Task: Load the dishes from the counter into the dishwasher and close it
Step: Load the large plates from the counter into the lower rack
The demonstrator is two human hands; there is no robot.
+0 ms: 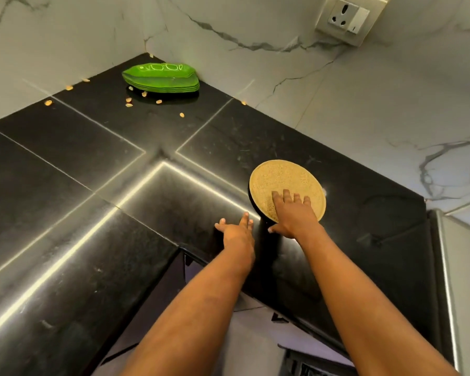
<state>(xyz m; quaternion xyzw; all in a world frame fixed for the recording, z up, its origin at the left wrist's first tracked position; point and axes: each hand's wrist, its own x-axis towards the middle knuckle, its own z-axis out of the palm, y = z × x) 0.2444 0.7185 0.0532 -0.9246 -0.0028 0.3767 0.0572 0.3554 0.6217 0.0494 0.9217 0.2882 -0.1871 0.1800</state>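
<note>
Plate (282,180), round and tan, is seen on the black counter (65,185), near the front edge on the right side. Its tan face is turned up, and a thin black edge is shown along its left side. Being round, it has no long side, so no pointing way can be told. Whether it is flat or tipped up a little cannot be told.

Two bare arms are stretched forward from the bottom of the view. The right hand (293,213) is laid palm down on the near part of the plate. Its fingers (286,195) are spread on the tan face and its thumb is hooked at the near edge, so the plate is held. The left hand (236,232) is spread wide, with straight fingers pointing away, just beside the plate's left edge. Nothing is held in it.

Farther back, in the corner, a pile of green plates (160,77) shaped like leaves is stacked, long side running left to right. Small tan crumbs (129,105) are scattered around the pile. High on the marble wall (364,104), a white socket (347,19) is fixed
</note>
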